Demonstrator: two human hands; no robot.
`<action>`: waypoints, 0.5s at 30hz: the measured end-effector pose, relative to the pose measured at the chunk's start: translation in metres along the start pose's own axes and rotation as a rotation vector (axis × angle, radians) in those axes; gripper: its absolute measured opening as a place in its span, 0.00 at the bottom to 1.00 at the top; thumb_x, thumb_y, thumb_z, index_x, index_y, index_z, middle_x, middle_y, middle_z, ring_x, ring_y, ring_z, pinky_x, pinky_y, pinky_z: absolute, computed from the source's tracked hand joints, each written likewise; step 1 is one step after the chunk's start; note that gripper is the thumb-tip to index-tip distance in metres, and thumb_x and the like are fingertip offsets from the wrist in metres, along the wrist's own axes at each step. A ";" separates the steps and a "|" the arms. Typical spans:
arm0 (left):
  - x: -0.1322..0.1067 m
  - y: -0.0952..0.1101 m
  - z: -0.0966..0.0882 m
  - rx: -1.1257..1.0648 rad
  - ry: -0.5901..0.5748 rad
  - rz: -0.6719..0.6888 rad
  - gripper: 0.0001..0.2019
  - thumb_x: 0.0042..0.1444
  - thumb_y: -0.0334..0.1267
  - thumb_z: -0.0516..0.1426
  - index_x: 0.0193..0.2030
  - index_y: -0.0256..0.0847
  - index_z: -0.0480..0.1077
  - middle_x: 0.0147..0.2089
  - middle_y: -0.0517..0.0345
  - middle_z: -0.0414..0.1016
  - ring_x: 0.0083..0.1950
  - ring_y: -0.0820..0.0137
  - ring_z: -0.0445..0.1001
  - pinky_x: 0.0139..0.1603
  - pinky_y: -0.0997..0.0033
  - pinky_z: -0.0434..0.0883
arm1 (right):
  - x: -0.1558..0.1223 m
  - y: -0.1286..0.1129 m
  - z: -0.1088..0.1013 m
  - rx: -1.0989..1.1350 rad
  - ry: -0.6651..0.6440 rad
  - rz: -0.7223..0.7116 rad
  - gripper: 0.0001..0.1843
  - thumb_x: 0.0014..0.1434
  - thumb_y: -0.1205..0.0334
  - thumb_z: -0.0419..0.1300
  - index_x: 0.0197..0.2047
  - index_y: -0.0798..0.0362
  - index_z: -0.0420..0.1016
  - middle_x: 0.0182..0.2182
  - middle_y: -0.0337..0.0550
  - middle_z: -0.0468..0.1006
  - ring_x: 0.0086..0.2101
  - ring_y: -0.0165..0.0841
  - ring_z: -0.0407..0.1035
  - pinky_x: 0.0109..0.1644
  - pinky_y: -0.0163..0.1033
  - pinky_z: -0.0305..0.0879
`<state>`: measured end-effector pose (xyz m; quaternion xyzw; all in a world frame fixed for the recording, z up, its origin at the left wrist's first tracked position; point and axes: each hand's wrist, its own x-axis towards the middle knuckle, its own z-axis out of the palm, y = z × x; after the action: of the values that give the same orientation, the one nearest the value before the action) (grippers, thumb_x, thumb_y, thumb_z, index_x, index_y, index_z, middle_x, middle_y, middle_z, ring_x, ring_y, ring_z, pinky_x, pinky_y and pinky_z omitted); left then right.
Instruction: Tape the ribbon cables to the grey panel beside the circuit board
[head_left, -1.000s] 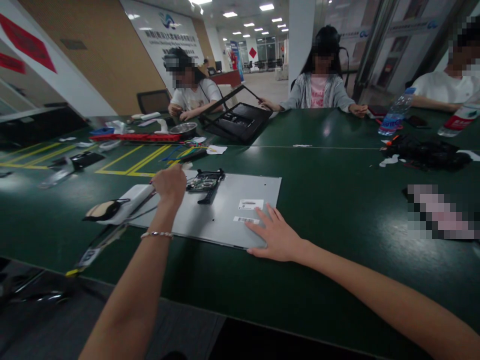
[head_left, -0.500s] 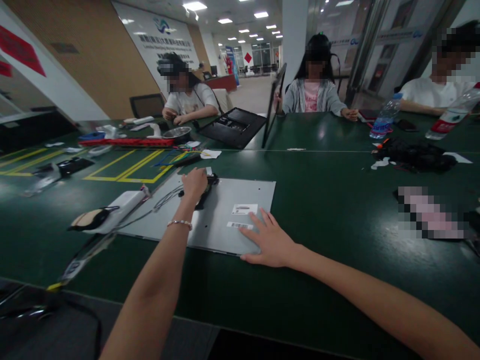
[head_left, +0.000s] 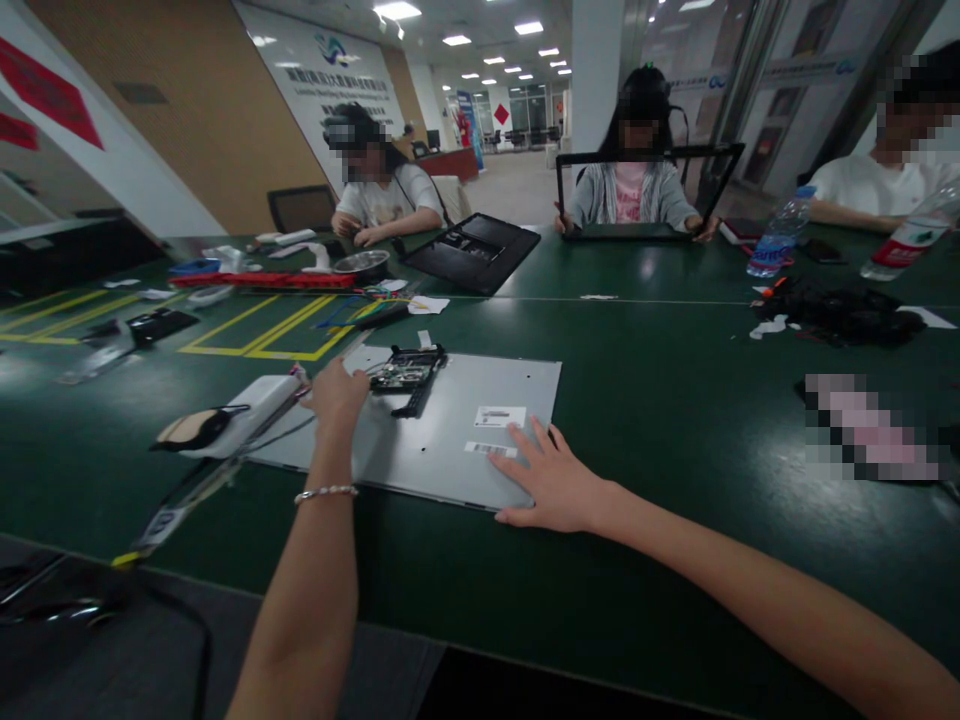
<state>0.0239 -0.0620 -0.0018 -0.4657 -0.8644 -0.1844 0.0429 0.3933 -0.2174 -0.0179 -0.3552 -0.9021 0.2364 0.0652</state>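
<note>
Two hands, one workpiece. My right hand [head_left: 551, 482] lies flat with fingers spread on the near right corner of the grey metal panel [head_left: 442, 440]. That panel lies flat on the green table [head_left: 660, 420] directly in front of me. My left hand [head_left: 337, 392] sits at the panel's left side, just beside the small circuit board [head_left: 405, 370]. Its fingers curl away from the camera, so I can't tell whether they pinch anything or just rest.

Risks as I read them:
- Thin wires [head_left: 281, 433] run from near my left hand toward the white box [head_left: 251, 405]. A snag there could drag the box or yank at the board.
- The board looks loosely seated at the panel's far edge, so a knock from my knuckles could shift it.
- Only one palm pins the panel, so a sideways push could slide it on the smooth table.
- My right fingertips touch the lower of the printed labels [head_left: 491, 449] and could scuff it.

Count:
- one panel
- one board
- two labels
- one white box
- three people across the table
- one black bezel frame [head_left: 716, 175], held upright by one of them
- one black back cover [head_left: 472, 250]
- two water bottles [head_left: 780, 235]
</note>
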 end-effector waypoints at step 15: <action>0.012 -0.042 0.003 0.007 -0.166 -0.147 0.22 0.63 0.38 0.48 0.59 0.27 0.62 0.60 0.29 0.66 0.62 0.46 0.64 0.59 0.38 0.56 | -0.017 0.003 -0.011 0.114 -0.151 0.022 0.48 0.56 0.33 0.55 0.73 0.46 0.46 0.72 0.45 0.30 0.67 0.57 0.19 0.68 0.64 0.26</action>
<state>-0.0170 -0.0722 -0.0134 -0.4144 -0.8976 -0.1447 -0.0409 0.4107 -0.2231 -0.0090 -0.3417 -0.8856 0.3141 0.0144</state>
